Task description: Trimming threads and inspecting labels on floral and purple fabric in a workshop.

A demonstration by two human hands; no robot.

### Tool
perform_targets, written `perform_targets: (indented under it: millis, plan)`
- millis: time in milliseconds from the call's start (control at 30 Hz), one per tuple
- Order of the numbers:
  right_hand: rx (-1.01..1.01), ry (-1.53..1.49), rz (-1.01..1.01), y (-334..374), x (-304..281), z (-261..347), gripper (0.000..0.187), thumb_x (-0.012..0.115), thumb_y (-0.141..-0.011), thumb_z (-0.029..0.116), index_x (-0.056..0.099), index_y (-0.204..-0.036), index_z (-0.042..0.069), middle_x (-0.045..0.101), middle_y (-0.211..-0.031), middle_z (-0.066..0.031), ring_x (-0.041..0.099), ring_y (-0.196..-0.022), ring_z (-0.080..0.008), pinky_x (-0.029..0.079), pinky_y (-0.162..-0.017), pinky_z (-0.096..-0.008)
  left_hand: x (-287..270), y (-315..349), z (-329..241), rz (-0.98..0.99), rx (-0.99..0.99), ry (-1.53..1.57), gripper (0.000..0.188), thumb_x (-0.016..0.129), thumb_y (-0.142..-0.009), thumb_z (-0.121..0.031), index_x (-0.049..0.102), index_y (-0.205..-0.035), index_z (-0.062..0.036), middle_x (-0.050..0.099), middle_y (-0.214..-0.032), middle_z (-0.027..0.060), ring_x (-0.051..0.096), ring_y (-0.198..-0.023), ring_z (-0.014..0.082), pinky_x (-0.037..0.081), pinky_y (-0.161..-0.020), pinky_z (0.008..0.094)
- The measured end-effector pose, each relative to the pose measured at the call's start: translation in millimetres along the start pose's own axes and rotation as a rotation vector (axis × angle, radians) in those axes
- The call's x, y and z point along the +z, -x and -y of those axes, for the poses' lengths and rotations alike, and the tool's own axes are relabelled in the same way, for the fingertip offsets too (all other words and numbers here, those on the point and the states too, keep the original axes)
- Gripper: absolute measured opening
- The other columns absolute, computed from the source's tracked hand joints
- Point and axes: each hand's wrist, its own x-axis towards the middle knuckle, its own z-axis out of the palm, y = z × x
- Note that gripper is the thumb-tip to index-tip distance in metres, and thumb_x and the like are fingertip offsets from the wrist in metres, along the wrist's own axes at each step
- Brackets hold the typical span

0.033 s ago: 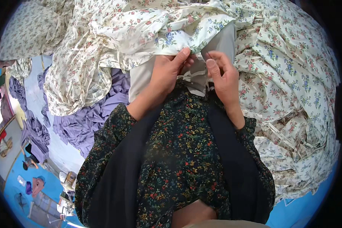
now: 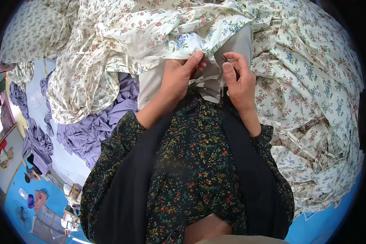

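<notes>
Cream floral cloth (image 2: 183,42), printed with red and blue flowers, drapes toward me over pale grey fabric (image 2: 236,42) at my lap. Its near edge is pinched between the thumb and fingers of my left hand (image 2: 179,79). Just to the right, my right hand (image 2: 241,81) is raised beside that edge, thumb and index finger curled toward each other. Something small and dark seems to lie at its fingertips, too fine to make out. Pale narrow strips (image 2: 209,83) hang between the two hands.
A large heap of floral cloth (image 2: 309,85) rises on the right. More of it (image 2: 81,89) lies at the left, over crumpled purple cloth (image 2: 89,132). Farther left, a person (image 2: 31,175) and a blue floor (image 2: 14,183) show near the rim.
My right hand has shifted very slightly, its index finger moving a little up and to the right. My left hand keeps its pinch on the cloth edge.
</notes>
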Motion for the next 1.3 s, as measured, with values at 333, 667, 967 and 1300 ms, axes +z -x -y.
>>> perform_targets:
  millis: [333,667,967,1300]
  plan:
    - [-0.556,0.424,-0.272,-19.8,23.9,-14.4,0.018,0.062,-0.091,0.027,0.062,-0.095,0.009,0.062,-0.073,-0.0073,0.061,-0.062,-0.0285,0.046,-0.054,-0.0364,1.0,1.4,-1.6,-0.011,-0.022,0.025,0.021,0.064,-0.093,-0.022,0.065,-0.097,-0.0014,0.067,-0.084,0.0047,0.059,-0.073,0.0114,0.048,-0.065,0.0268]
    - [-0.503,0.370,-0.220,-18.8,18.5,-15.5,0.015,0.067,-0.087,0.022,0.063,-0.091,0.008,0.063,-0.075,-0.0067,0.060,-0.061,-0.0273,0.045,-0.054,-0.0355,-2.7,0.0,2.9,0.004,0.007,0.025,0.022,0.064,-0.093,-0.020,0.065,-0.098,0.0011,0.067,-0.087,0.0067,0.060,-0.075,0.0123,0.048,-0.067,0.0268]
    - [-0.621,0.465,-0.192,-17.9,12.9,-19.0,0.016,0.066,-0.087,0.024,0.062,-0.092,0.009,0.062,-0.074,-0.0046,0.059,-0.061,-0.0250,0.044,-0.054,-0.0347,-2.3,0.7,-2.3,0.031,-0.117,0.183,0.018,0.062,-0.093,-0.013,0.065,-0.097,0.0044,0.067,-0.089,0.0105,0.059,-0.075,0.0140,0.048,-0.070,0.0260]
    - [-0.641,0.453,-0.172,-20.5,13.4,-21.4,0.014,0.066,-0.088,0.022,0.063,-0.092,0.009,0.060,-0.072,-0.0045,0.059,-0.060,-0.0233,0.043,-0.053,-0.0333,0.9,1.6,-5.7,0.032,-0.124,0.177,0.017,0.063,-0.092,-0.014,0.063,-0.097,0.0018,0.067,-0.087,0.0088,0.058,-0.071,0.0127,0.047,-0.068,0.0243]
